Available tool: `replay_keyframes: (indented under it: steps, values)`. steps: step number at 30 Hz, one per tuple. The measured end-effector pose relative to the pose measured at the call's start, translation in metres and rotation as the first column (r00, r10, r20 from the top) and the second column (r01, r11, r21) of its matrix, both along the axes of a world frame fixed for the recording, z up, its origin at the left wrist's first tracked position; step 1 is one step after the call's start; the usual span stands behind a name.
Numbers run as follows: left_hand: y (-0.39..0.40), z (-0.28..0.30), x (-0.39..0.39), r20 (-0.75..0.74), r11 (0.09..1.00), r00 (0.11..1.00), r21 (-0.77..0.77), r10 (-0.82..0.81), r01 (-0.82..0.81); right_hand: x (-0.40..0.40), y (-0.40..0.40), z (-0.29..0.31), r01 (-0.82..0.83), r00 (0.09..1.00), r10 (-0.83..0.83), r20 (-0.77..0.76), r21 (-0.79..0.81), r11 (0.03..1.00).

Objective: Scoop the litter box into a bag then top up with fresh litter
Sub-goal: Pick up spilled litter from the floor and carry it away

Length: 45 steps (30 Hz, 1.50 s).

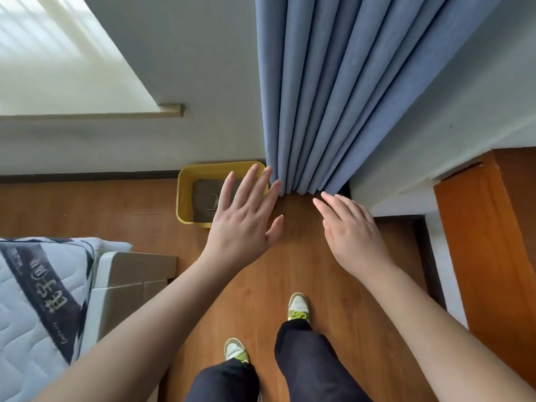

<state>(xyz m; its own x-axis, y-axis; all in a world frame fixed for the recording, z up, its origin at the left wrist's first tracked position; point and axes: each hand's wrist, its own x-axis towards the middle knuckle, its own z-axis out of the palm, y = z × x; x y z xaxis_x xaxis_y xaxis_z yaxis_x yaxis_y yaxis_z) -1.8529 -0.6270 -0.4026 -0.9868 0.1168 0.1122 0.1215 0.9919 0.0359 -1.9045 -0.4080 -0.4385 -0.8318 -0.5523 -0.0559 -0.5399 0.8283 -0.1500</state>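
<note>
A yellow litter box (185,195) stands on the wooden floor against the wall, left of a blue curtain. Grey-brown litter (204,203) fills its bottom, with a thin pale object lying on it. My left hand (245,216) is held out flat in front of the box, fingers spread, covering its right part and holding nothing. My right hand (352,230) is also stretched forward over bare floor, fingers extended and empty. No bag, scoop or fresh litter shows.
The blue curtain (333,97) hangs to the floor just right of the box. A mattress (37,303) on a low base fills the lower left. An orange wooden door or panel (487,233) stands at the right. My feet in green-and-white shoes (297,307) stand on the floor.
</note>
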Motion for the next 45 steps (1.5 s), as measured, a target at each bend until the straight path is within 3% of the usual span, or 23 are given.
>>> replay_keyframes:
  steps: [11, 18, 23, 30, 34, 38, 40, 42, 45]
  values:
    - [-0.012, -0.260, -0.040, 0.122, 0.998, 0.991, -0.012, -0.056, 0.058, -0.073, 0.000, -0.227, 0.063, 0.994, -0.071, -0.087, -0.094, 0.994]
    - [-0.004, -0.410, -0.065, 0.088, 0.990, 0.987, 0.004, -0.138, 0.138, -0.125, -0.013, -0.365, 0.006, 0.987, -0.015, -0.163, -0.056, 0.998]
    - [0.015, -0.498, -0.084, 0.069, 0.984, 0.983, 0.066, -0.171, 0.167, -0.122, 0.018, -0.454, 0.101, 0.983, -0.114, -0.143, -0.097, 0.990]
    - [0.021, -0.579, -0.095, 0.078, 0.958, 0.970, 0.190, -0.232, 0.214, -0.104, 0.031, -0.539, 0.134, 0.985, -0.140, -0.097, -0.062, 0.989]
    - [0.004, -0.612, -0.091, 0.120, 0.957, 0.953, 0.121, -0.280, 0.266, -0.095, 0.018, -0.571, 0.109, 0.992, -0.111, -0.064, -0.032, 0.994]
    - [-0.006, -0.637, -0.087, 0.179, 0.970, 0.957, 0.131, -0.227, 0.205, -0.087, 0.008, -0.596, 0.078, 0.997, -0.078, -0.015, 0.015, 0.997]
    - [-0.010, -0.643, -0.087, 0.201, 0.958, 0.954, 0.223, -0.225, 0.179, -0.085, 0.005, -0.607, 0.088, 0.996, -0.088, 0.015, 0.028, 0.996]
    - [-0.017, -0.641, -0.087, 0.278, 0.899, 0.930, 0.425, -0.240, 0.105, -0.085, 0.000, -0.615, 0.087, 0.995, -0.088, 0.054, 0.028, 0.996]
    - [-0.029, -0.636, -0.085, 0.464, 0.776, 0.863, 0.613, -0.201, -0.149, -0.086, -0.008, -0.622, 0.068, 0.991, -0.069, 0.116, 0.017, 0.998]
